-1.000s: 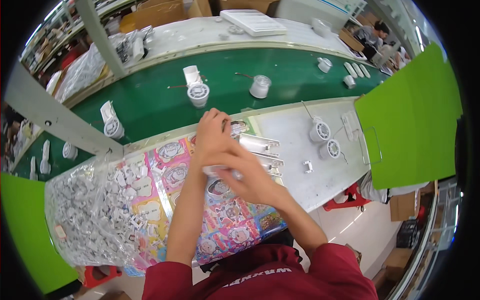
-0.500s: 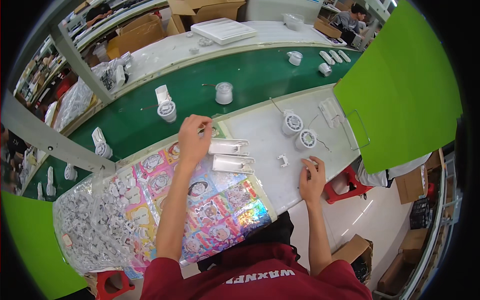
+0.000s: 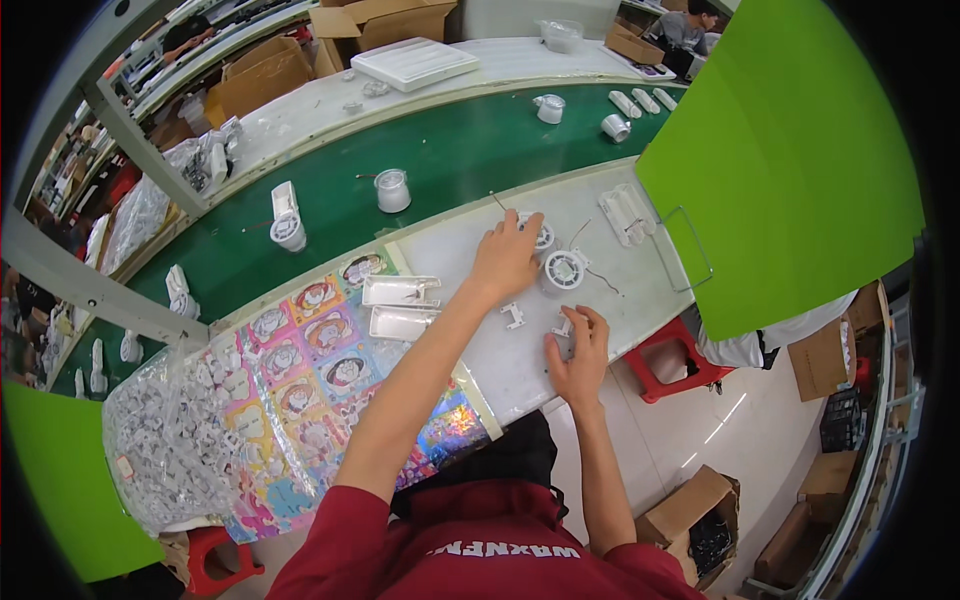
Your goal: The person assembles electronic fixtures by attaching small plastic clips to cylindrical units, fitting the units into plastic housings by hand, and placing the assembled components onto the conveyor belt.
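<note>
My left hand (image 3: 505, 258) reaches across the white work board (image 3: 470, 240) and closes its fingers on a white round housing (image 3: 544, 235), covering much of it. Beside this sits a second round housing (image 3: 565, 270) with a vented face and thin wires. My right hand (image 3: 582, 358) is at the board's near edge, a small white bracket (image 3: 562, 327) between thumb and fingers. Another small white bracket (image 3: 513, 316) lies just left of it. Two white trough-shaped covers (image 3: 400, 291) rest by my left forearm, partly behind it.
A green conveyor (image 3: 330, 185) beyond the board carries several white round housings (image 3: 392, 190). A clear bag of small white parts (image 3: 175, 440) lies at left on a cartoon-printed sheet (image 3: 300, 400). Green panels (image 3: 770, 170) flank the bench. A red stool (image 3: 670, 365) stands at right.
My left hand has moved right, from beside the trough-shaped covers to the round housing. A second bracket now shows at my right hand. The whole view has shifted slightly.
</note>
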Tool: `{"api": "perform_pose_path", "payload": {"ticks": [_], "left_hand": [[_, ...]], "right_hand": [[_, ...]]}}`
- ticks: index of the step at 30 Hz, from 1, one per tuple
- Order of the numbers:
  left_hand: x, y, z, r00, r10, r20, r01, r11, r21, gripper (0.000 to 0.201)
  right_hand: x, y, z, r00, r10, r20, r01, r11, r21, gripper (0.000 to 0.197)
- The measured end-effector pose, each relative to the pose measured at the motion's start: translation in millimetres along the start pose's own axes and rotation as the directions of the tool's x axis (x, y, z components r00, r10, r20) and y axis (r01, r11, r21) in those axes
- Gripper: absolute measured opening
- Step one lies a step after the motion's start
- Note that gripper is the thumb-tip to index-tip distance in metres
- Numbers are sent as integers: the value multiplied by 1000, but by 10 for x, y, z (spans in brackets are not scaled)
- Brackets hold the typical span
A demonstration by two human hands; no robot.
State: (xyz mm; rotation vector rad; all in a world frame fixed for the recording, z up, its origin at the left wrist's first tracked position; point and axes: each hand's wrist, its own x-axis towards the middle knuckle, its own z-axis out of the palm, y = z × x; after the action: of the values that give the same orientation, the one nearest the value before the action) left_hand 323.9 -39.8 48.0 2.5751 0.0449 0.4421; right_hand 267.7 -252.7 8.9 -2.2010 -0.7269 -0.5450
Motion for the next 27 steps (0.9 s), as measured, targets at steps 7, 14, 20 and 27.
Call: {"api": "perform_pose_path", "payload": {"ticks": [7,14,20,27], "left_hand": [[-395,105,-367,982,-69,-176,42,987,-153,72],[-1258,434,-910,942,9,-335,-85,974,-212,62],[-1787,619,-942,966,-41,-255,-17,975,-221,66],[-1960,631,-785,978,-48,-205,-14,957,-291,68]], "right_hand": [[293,-844,-593,949,-316,-7,287,853,436,24],[569,-2088,-1375,697,-690,-195,504,277,818,20],[561,-2136,-1363,649,-699,-301,569,183,802,7],[283,-2476,-1317,927,-294,-231,356,507,785,28]]}}
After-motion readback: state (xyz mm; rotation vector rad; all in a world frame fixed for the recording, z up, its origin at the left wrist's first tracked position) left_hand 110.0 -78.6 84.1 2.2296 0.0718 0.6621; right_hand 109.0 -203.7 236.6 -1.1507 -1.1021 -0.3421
